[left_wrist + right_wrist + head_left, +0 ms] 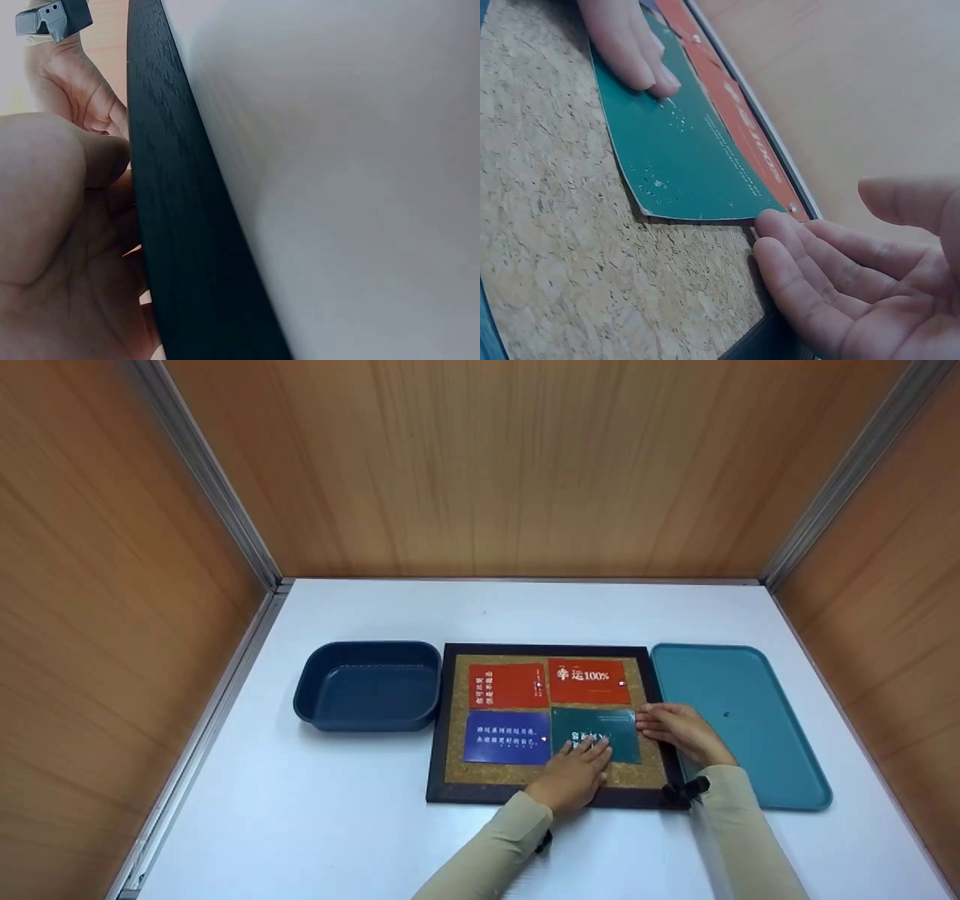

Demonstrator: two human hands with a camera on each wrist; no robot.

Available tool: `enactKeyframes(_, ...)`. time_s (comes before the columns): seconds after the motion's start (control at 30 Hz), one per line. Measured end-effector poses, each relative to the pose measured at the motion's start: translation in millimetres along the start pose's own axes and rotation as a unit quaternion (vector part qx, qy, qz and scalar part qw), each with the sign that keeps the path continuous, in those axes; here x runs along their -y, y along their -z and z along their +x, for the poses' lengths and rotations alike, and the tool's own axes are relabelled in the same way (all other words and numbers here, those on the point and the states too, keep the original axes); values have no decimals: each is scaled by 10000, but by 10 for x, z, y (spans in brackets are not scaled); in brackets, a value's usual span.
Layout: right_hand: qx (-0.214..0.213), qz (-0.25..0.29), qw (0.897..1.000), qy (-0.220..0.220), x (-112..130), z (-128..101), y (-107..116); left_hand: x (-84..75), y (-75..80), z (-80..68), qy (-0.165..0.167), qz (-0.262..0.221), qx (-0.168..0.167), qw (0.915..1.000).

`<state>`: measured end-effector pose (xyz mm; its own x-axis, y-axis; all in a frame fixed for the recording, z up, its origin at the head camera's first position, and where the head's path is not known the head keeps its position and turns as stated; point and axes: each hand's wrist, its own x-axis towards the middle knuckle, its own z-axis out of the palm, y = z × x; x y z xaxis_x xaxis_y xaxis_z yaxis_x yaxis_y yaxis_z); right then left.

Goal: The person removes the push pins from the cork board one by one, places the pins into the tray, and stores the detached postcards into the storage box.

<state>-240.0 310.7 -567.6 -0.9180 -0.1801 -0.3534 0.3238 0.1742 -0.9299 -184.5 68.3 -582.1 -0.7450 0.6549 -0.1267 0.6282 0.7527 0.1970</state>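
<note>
A green card (626, 727) lies on a dark-framed cork board (652, 774). My left hand (574, 776) rests on its lower part, fingers extended; the left wrist view shows the palm side beside the dark frame. At the card's right edge is my right hand (686, 731). In the right wrist view its fingertips touch a corner of the card, fairly straight, with the thumb held apart, and the card's near edge lifts slightly off the cork. Above sit two red cards, one on the left (506, 690) and one on the right (589, 690); a blue card (504, 739) is at left.
Left of the board stands a deep dark-blue basin (367, 724). A flat teal tray (757, 720) adjoins the board's right side, with a tiny dark object (726, 714) on it. Small pins show on the red and blue cards. Wooden panels enclose the white table (300, 810).
</note>
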Motion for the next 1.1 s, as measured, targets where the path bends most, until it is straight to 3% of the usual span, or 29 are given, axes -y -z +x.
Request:
enactKeyframes(0.6,-386,-436,9981,-196,37,-7,-183,8,2,-1,-39,-75,33,10000)
enactKeyframes(0.87,-928,-1365,9863,66,28,-10,-319,-1,12,-4,-1,-67,53,10000)
enactKeyframes(1.1,-1260,-1486,9808,112,8,12,-381,1,19,-6,-7,-88,74,9999)
